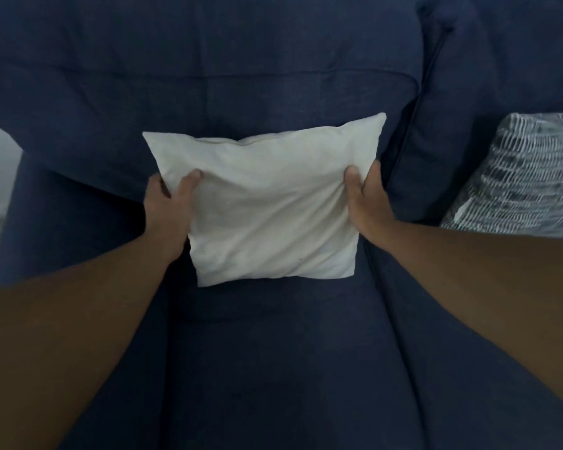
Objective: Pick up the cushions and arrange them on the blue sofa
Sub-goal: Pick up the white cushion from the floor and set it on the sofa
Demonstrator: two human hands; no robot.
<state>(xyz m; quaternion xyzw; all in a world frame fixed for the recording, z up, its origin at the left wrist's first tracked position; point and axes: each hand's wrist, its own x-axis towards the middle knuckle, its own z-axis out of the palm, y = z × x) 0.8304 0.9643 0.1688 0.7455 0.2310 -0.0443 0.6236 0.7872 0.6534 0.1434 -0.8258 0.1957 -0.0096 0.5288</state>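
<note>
A plain white cushion leans against the backrest of the blue sofa, its lower edge on the seat. My left hand grips its left edge, thumb on the front and fingers behind. My right hand holds its right edge the same way. A second cushion, dark with a white woven pattern, rests on the sofa's right seat against the backrest, partly cut off by the frame edge.
The sofa seat stretches toward me between my forearms. The left armrest borders a pale floor area at the far left edge. A seam divides this seat from the right-hand section.
</note>
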